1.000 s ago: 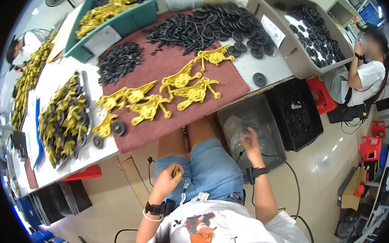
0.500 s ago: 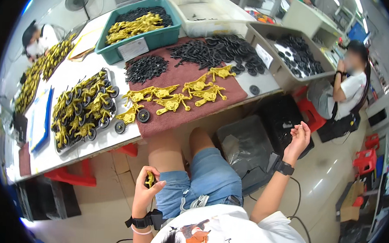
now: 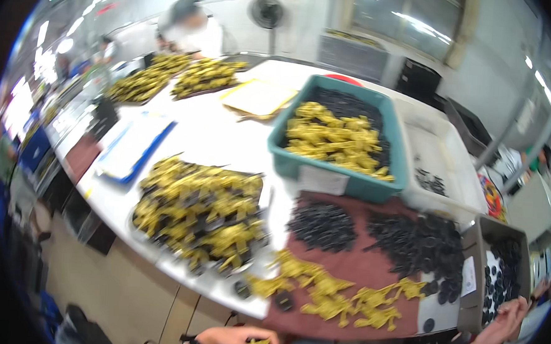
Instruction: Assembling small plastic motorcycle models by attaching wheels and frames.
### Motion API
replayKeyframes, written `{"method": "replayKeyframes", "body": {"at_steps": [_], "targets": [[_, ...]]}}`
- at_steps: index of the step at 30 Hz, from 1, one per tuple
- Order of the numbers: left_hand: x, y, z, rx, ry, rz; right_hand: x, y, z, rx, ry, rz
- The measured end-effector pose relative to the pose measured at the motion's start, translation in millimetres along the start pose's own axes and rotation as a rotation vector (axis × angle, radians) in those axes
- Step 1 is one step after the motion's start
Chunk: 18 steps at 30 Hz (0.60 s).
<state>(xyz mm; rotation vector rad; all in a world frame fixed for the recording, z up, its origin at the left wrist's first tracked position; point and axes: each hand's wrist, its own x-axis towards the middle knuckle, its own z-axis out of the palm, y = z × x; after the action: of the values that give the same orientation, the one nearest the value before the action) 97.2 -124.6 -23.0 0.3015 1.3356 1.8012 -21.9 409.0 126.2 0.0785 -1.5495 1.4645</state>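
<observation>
At the lower edge, my left hand [image 3: 240, 339] is closed around a small yellow toy motorbike piece [image 3: 258, 343] with dark parts; the fingers hide most of it. My right hand [image 3: 506, 320] is raised at the lower right, before the front corner of the grey-brown bin [image 3: 471, 307]. Its fingers are loosely bent and apart, with nothing visible in them. Several yellow toy motorbike bodies [image 3: 325, 293] lie along the front of the maroon cloth [image 3: 370, 258]. A black wheel [image 3: 283, 301] sits at the cloth's left edge, and another wheel [image 3: 242, 288] is nearby.
Behind the bodies lie heaps of small black parts [image 3: 322, 227] and black wheels [image 3: 430, 242]. A teal bin [image 3: 325, 178] holds yellow bodies; a white bin [image 3: 439, 202] stands beside it. Left is a tray heaped with yellow-and-black motorbikes [image 3: 199, 208]. A person [image 3: 195, 34] sits at the far side.
The view has swung left and up, so the table now fills the middle and my hands sit at the lower edge. My left hand still holds the yellow piece. The picture is blurrier.
</observation>
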Motion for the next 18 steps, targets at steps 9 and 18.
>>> {"method": "replayKeyframes", "body": {"at_steps": [9, 18], "targets": [[16.5, 5.3, 0.0, -0.156, 0.110, -0.486, 20.5, -57.5, 33.1, -0.523, -0.554, 0.151], [-71.6, -103.0, -40.0, -0.424, 0.466, -0.683, -15.4, -29.6, -114.2, -0.634, -0.060, 0.284]]}}
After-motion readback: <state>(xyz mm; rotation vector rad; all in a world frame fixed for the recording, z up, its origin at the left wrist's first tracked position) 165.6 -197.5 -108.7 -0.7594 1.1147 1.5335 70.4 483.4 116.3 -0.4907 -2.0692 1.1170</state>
